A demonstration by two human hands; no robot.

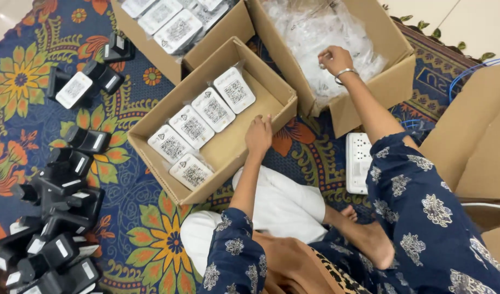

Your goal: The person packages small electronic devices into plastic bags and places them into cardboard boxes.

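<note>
in the head view, your left hand [258, 133] rested with its fingers loosely spread on the near rim of the small cardboard box [271, 93], holding nothing. inside that box lay a row of white-labelled packets [213, 110], flat in clear film, lined along the far wall, with one more by the near corner. your right hand [333, 58] reached into the larger box [394, 81] beside it, fingertips pinched narrow among a heap of clear plastic bags [315, 32]; whether it held one bag or a small part, i could not tell. a bangle [343, 72] sat on that wrist.

the bags looked very light, soft and slippery, likely to cling together, so a pinch at one corner would have lifted one cleanly. the packets looked stiff and light, easiest taken by the edges.

a third box [206, 41] with similar packets stood further off. black adapters [65, 196] were piled on the patterned rug [152, 239] to your left, and a white power strip [359, 161] lay near your right knee.
</note>
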